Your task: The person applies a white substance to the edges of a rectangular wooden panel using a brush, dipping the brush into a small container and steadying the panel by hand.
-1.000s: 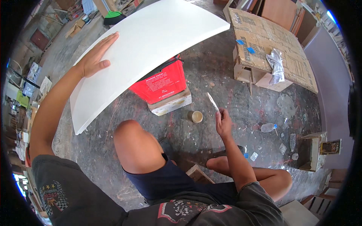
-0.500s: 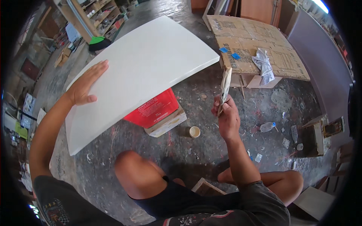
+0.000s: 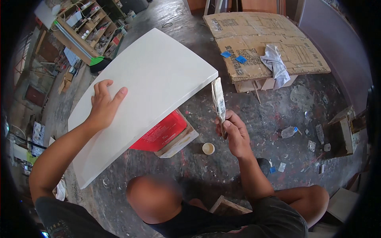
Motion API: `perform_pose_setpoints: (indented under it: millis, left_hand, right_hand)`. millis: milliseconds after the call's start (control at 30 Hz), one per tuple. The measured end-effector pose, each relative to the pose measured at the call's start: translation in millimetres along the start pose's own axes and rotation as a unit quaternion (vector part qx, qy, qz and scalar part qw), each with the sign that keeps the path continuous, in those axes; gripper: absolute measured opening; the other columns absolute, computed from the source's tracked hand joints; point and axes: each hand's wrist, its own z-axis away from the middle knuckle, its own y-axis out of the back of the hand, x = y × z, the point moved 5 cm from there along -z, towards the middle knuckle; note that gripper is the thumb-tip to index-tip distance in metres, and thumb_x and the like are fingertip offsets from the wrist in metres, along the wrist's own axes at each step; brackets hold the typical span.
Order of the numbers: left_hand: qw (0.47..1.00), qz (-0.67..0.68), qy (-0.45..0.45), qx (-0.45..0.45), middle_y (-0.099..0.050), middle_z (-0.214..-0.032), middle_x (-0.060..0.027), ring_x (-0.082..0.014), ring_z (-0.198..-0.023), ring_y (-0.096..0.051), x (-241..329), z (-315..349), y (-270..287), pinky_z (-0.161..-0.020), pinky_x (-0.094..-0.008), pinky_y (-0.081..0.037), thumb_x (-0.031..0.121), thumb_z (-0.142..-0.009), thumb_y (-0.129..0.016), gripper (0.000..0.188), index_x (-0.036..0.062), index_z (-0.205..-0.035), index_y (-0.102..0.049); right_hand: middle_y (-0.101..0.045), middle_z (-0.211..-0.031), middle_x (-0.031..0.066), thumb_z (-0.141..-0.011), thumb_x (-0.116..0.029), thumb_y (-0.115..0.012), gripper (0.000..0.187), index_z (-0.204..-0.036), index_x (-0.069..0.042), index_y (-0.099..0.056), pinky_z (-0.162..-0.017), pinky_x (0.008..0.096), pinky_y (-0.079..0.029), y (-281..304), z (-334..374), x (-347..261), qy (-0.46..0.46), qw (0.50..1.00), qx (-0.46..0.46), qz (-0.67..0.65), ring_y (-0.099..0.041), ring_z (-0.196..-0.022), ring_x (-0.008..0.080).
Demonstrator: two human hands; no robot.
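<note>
L hand (image 3: 104,106) palm down, fingers (image 3: 104,84) spread & partly bent, L thumb (image 3: 120,94) stuck out to the R, well apart from the index. L wrist (image 3: 93,123) approx. straight; L forearm (image 3: 65,147) angles up & inward from bent L elbow (image 3: 43,174) at far L. R hand (image 3: 237,137) closed in a grip, w/ R thumb (image 3: 230,128) pressing & fingers curled. R forearm (image 3: 255,174) slants up & slightly L.
</note>
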Motion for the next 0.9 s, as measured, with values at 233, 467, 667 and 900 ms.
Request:
perform_pose_setpoints:
  millis: [233, 467, 667, 900]
  left_hand:
    - [0.999, 0.03, -0.018, 0.003, -0.041, -0.151, -0.0201, -0.037, -0.146, -0.039, -4, 0, 0, -0.121, -0.0556, -0.025, 0.057, -0.108, -0.05, 0.069, 0.0014, -0.149, -0.039]
    - [0.999, 0.037, -0.01, -0.006, -0.042, -0.149, -0.0201, -0.0372, -0.145, -0.039, -3, 0, 1, -0.122, -0.0508, -0.025, 0.05, -0.108, -0.05, 0.063, 0.0011, -0.148, -0.039]
    - [0.998, 0.06, -0.006, -0.003, -0.042, -0.148, -0.0204, -0.0377, -0.145, -0.039, -1, -1, 1, -0.123, -0.0509, -0.024, 0.05, -0.108, -0.05, 0.064, 0.0007, -0.147, -0.04]
    - [0.998, 0.06, -0.004, 0.003, -0.043, -0.147, -0.0205, -0.0373, -0.145, -0.04, -2, -1, 2, -0.123, -0.0504, -0.024, 0.05, -0.108, -0.05, 0.063, 0.001, -0.147, -0.041]
  right_hand:
    - [-0.058, -0.095, -0.0012, -0.109, -0.023, -0.053, 0.022, -0.114, -0.005, -0.063, -0.068, 0.0259, -0.04, 14, -21, -1, -0.013, 1.0, -0.01, 0.017, -0.048, -0.076, 0.0069]
    - [-0.059, -0.095, -0.0004, -0.108, -0.015, -0.055, 0.021, -0.118, -0.002, -0.067, -0.079, 0.0284, -0.044, 6, -30, -2, -0.023, 0.999, -0.021, 0.029, -0.054, -0.088, 0.0099]
    - [-0.061, -0.108, 0.0043, -0.108, -0.016, -0.053, 0.021, -0.116, -0.002, -0.065, -0.093, 0.0321, -0.044, -3, -17, 5, 0.053, 0.985, -0.108, 0.125, -0.057, -0.102, 0.0146]
    - [-0.065, -0.099, 0.0027, -0.106, -0.01, -0.057, 0.016, -0.115, -0.002, -0.067, -0.081, 0.0288, -0.049, -11, -14, -2, -0.014, 0.989, -0.086, 0.117, -0.06, -0.09, 0.0105]
